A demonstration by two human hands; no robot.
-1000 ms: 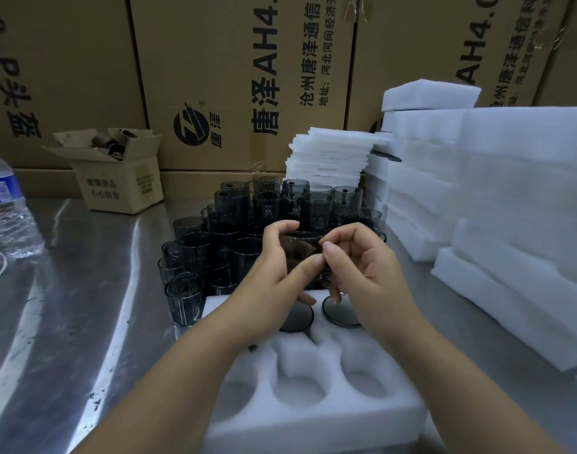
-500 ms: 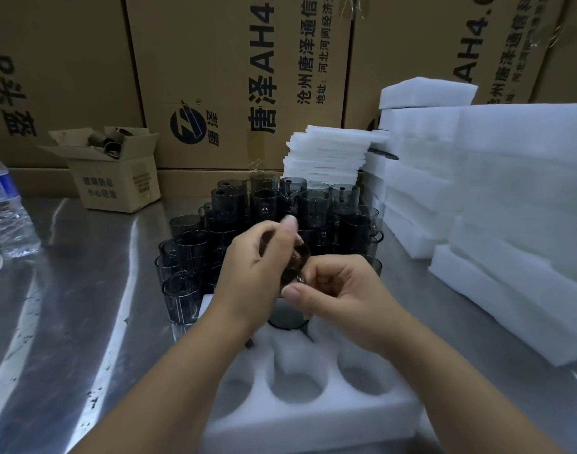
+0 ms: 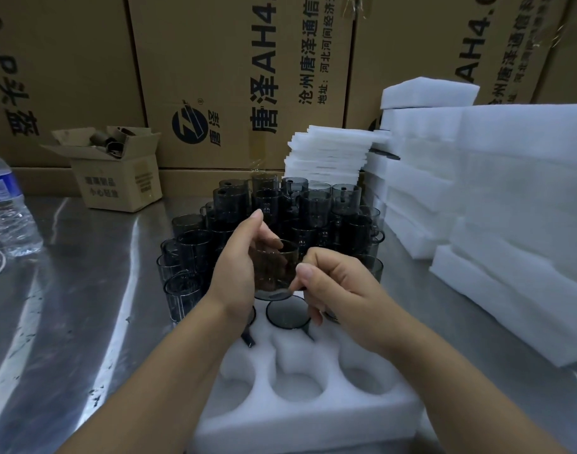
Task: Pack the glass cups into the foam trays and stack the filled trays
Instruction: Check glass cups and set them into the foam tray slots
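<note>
Head view: my left hand (image 3: 234,273) wraps the glass cup (image 3: 274,270), my right hand (image 3: 342,290) pinches its bottom, over the foam tray (image 3: 313,417). I should lower it straight into a free hole.

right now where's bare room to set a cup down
Bare steel table runs between the water bottle and the glass cups, continuing left of the foam tray. Its near pockets are empty. Foam stacks crowd the right.
</note>
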